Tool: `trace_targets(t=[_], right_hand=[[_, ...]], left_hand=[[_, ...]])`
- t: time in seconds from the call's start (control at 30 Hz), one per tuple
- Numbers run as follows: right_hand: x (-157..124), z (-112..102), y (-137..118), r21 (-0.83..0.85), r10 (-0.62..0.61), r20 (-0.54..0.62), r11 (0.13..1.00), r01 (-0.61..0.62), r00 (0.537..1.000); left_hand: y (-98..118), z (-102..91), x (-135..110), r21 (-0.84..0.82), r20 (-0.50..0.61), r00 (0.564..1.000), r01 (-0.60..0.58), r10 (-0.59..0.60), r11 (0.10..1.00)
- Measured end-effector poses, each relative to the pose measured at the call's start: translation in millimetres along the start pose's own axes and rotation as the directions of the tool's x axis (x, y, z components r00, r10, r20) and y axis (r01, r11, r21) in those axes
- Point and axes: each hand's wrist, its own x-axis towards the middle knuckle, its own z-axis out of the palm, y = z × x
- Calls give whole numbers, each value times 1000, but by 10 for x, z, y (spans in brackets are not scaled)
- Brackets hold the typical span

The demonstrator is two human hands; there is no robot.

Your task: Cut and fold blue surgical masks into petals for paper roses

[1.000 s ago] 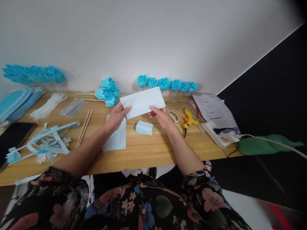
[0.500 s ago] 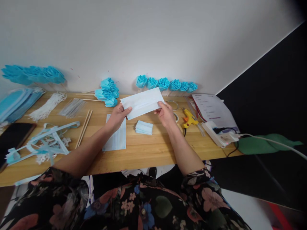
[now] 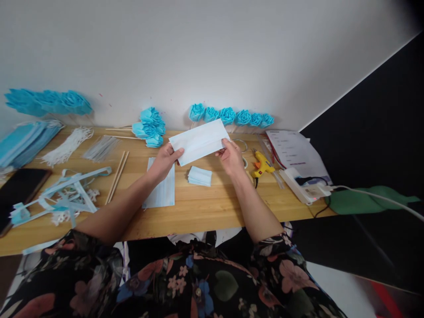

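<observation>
A pale blue face mask sheet [image 3: 200, 141], without visible ear loops, is held up above the table between my two hands. My left hand [image 3: 164, 162] pinches its left end, thumb on top. At the right end, my right hand [image 3: 230, 157] grips it between thumb and fingers. Below the left wrist lies another flat mask sheet [image 3: 161, 194], partly covered by my forearm. A small stack of cut mask pieces [image 3: 199, 176] rests on the table between my arms. Blue mask-fabric flowers [image 3: 227, 115] on sticks lean along the wall behind the sheet.
Cut mask strips [image 3: 73, 194], wooden sticks [image 3: 116, 177], white ear loops [image 3: 68, 145], wires [image 3: 101, 148], a mask stack [image 3: 28, 143] and a phone [image 3: 24, 190] lie left. At right are a yellow glue gun [image 3: 263, 164], a power strip [image 3: 304, 187] with cables, and papers [image 3: 294, 150].
Both hands keep hold of the mask sheet, which has tilted slightly, its right end a little higher. The rest of the table looks the same.
</observation>
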Motion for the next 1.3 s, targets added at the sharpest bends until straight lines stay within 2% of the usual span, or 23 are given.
trace_targets(t=[0.1,0.23,0.37,0.43,0.53,0.67,0.9,1.3], right_hand=[[-40,20,6,-1,56,94,998,-56,994],[-152,80,78,-97,98,208,992,-79,973],[-217,99,165,-194,174,265,973,-124,949],[-208,89,195,-216,176,249,969,-123,952],[-165,72,217,-197,87,154,979,-56,984],[-125,64,216,-176,-13,67,984,25,998],[-130,58,204,-203,-9,77,979,24,997],[-116,40,240,-208,-23,90,977,42,996]], left_hand=[[-17,7,1,48,0,998,-58,58,997],[-49,26,-7,122,2,993,-114,114,986],[-70,51,-23,178,55,995,-91,82,980],[-68,61,-29,194,106,993,-76,56,978],[-44,76,-42,211,172,983,-104,68,972],[14,105,-75,231,177,984,-56,14,971],[102,136,-130,284,182,983,-22,-32,959],[70,110,-120,349,129,990,12,-61,937]])
